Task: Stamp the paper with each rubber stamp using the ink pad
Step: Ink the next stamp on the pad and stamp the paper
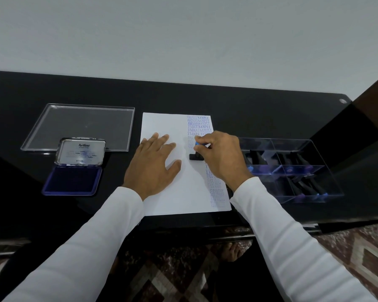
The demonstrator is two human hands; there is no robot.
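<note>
Fingers [202,141] of the right hand [222,156] are pinched on 1 rubber stamp [196,157], pressed onto the paper [162,123], which is pinned flat by the left hand [152,163]. Tilted lifting could smear the print.

A glossy black table [238,101] runs across the view, with a plain pale wall [183,35] behind it. On the table's left part lies a flat clear lid [81,125], rim up. A small round fitting [343,101] sits near the far right corner. Below the near edge shows patterned floor tiling [358,258] in brown and cream diamonds.
</note>
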